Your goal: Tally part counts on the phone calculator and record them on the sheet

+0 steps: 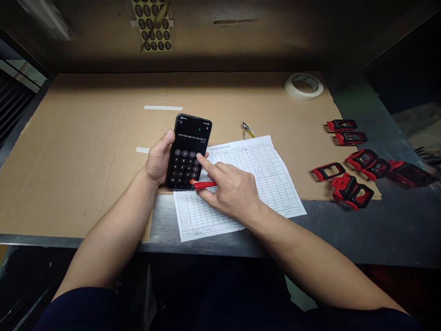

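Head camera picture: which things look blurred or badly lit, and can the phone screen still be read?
In the head view, the red-and-black plastic parts at the right are smeared by blur, most at the far right; the phone stays sharp enough that its screen can be read; warm light falls on the cardboard sheet, while the back panel lies in dark shadow.

A steel desk point(344, 230) stands under a dim brown back panel point(220, 32) with a sheet of round labels point(151, 25) fixed to it; dark slats point(14, 110) line the left side, and low warm light falls across a cardboard sheet point(86, 151)
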The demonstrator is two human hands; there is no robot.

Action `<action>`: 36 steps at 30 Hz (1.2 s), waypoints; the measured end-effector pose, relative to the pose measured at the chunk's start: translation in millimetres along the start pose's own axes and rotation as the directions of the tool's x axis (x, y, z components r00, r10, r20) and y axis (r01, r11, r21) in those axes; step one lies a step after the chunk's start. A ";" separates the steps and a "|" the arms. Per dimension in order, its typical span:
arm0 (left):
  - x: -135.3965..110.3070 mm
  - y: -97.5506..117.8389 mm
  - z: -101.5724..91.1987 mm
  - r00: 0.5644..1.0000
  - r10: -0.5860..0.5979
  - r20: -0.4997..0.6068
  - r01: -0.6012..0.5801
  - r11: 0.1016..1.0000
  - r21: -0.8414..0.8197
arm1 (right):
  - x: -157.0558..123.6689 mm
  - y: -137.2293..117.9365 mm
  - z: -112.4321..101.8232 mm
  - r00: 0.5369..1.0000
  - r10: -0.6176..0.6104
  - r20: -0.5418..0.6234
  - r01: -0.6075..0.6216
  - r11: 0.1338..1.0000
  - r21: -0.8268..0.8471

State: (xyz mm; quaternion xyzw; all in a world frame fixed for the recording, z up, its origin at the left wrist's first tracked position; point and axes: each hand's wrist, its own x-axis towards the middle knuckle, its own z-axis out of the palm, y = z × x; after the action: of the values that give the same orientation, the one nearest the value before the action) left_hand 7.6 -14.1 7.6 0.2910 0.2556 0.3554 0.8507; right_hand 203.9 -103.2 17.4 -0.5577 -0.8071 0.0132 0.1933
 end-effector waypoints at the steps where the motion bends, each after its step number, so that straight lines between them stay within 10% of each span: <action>1: 0.0 0.1 -0.1 1.000 -0.001 0.001 0.001 1.000 0.007 | -0.1 0.1 -0.1 1.000 -0.001 -0.001 0.001 1.000 0.000; 36: -0.8 3.1 -7.3 0.996 0.003 0.092 -0.014 0.992 0.125 | -3.1 3.5 2.6 0.986 -0.040 -0.163 0.051 0.997 0.063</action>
State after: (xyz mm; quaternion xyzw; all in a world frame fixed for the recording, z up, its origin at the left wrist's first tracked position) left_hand 1.1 -10.6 4.7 0.3609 0.2367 0.3286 0.8401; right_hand 207.1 -104.2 13.3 -0.5315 -0.8006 -0.0094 0.2767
